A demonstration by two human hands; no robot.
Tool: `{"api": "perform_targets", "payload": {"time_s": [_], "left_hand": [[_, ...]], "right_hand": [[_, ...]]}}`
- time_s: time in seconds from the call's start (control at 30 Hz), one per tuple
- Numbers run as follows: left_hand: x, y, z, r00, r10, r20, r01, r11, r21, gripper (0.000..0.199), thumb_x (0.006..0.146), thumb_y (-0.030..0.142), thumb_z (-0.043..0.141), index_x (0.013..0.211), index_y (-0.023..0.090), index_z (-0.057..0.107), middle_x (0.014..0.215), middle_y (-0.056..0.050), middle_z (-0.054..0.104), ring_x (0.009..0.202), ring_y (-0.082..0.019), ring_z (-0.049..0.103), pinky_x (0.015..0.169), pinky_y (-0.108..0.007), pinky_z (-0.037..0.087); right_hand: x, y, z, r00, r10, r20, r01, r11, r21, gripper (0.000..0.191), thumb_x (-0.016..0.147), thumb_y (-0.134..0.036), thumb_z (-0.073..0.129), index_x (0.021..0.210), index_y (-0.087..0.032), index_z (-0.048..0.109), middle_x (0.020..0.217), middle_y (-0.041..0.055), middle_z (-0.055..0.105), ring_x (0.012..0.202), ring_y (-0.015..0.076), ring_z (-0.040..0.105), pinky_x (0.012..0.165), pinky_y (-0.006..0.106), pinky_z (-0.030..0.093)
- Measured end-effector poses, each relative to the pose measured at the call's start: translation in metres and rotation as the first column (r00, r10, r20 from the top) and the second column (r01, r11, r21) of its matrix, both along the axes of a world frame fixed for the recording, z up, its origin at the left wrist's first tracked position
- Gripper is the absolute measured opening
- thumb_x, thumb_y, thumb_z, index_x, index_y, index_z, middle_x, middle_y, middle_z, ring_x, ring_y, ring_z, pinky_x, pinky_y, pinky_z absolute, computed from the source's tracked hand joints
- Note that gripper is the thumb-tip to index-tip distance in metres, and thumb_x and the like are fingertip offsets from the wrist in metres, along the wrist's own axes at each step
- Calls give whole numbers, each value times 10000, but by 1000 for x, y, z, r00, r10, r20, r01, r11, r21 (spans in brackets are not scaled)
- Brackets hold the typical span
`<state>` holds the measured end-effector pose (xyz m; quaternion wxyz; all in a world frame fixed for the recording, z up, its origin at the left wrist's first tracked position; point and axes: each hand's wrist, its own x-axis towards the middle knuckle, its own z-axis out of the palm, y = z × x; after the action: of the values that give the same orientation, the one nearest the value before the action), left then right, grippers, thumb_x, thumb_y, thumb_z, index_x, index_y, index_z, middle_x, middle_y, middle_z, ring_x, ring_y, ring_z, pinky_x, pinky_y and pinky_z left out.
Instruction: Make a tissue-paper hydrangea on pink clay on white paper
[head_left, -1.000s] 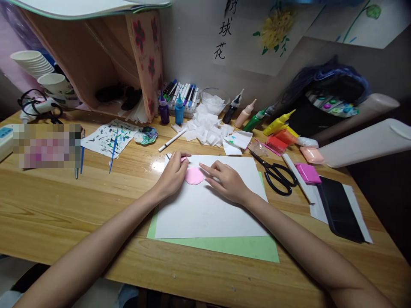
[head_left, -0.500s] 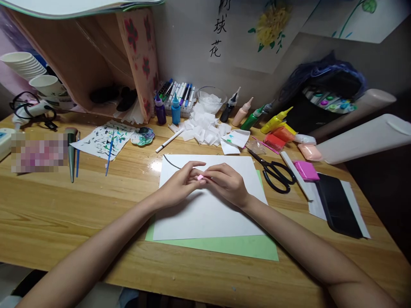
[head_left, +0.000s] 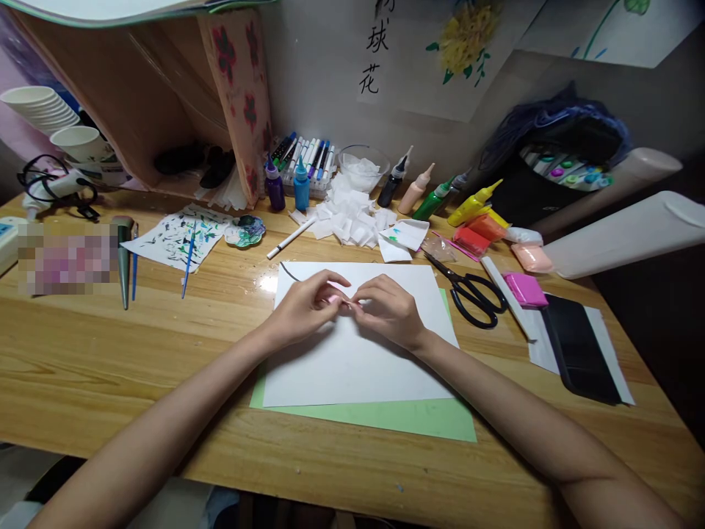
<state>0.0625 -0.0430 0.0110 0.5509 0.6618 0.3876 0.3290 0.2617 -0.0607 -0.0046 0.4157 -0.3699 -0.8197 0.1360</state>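
Both hands meet over a white sheet [head_left: 352,367] that lies on a green sheet [head_left: 435,420]. My left hand [head_left: 308,305] has its fingers curled round a small pink piece [head_left: 332,299], only partly visible between them. The thumb and fingertips of my right hand [head_left: 388,312] are pinched together at the left fingertips; whatever is in that pinch is too small to make out. A black curved line shows at the sheet's upper left corner. Black scissors [head_left: 476,294] lie just right of the sheet, and a bright pink block [head_left: 526,290] is farther right.
Behind the sheet are torn white paper pieces [head_left: 352,217], paint bottles [head_left: 417,189] and a white pen [head_left: 291,239]. Brushes [head_left: 189,261] and a paint-marked paper [head_left: 170,239] lie at the left. A black tray [head_left: 584,349] is at the right.
The left fingers have curled more and the right hand's thumb and fingers have shifted at the meeting point. The pink piece, more exposed before, is now mostly covered by the left fingers.
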Motion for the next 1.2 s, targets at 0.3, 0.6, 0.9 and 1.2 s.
{"api": "perform_targets", "payload": {"time_s": [0.3, 0.6, 0.9, 1.2], "left_hand": [[-22, 38, -20, 926, 377, 0, -377, 926, 30, 186, 868, 251, 470, 995, 143, 552, 840, -52, 662, 658, -99, 606, 533, -203, 475], [-20, 34, -23, 930, 349, -118, -332, 932, 143, 204, 893, 266, 428, 1000, 154, 560, 836, -44, 658, 661, -104, 600, 584, -226, 477], [-21, 35, -24, 935, 336, -117, -316, 935, 163, 187, 876, 257, 433, 914, 160, 589, 817, -46, 662, 652, -114, 612, 580, -233, 486], [-22, 36, -25, 937, 328, -120, -308, 938, 159, 185, 882, 262, 433, 915, 157, 583, 825, -49, 662, 654, -108, 611, 580, -223, 491]], "right_hand": [[-9, 18, -1, 937, -282, -205, 104, 787, -608, 170, 739, -323, 697, 749, -156, 672, 708, 23, 649, 621, 126, 541, 553, 261, 410], [-29, 18, -3, 954, -299, 5, 273, 864, -422, 143, 753, -217, 671, 627, -184, 612, 659, 6, 608, 692, 160, 521, 643, 297, 406], [-13, 7, 0, 993, -115, 31, 118, 910, -398, 185, 857, -206, 573, 955, -217, 729, 751, 38, 591, 734, 167, 528, 634, 300, 425], [-5, 2, -4, 994, -10, 113, 42, 958, -284, 279, 915, -205, 480, 1084, -227, 700, 712, 37, 535, 728, 173, 479, 652, 319, 417]]}}
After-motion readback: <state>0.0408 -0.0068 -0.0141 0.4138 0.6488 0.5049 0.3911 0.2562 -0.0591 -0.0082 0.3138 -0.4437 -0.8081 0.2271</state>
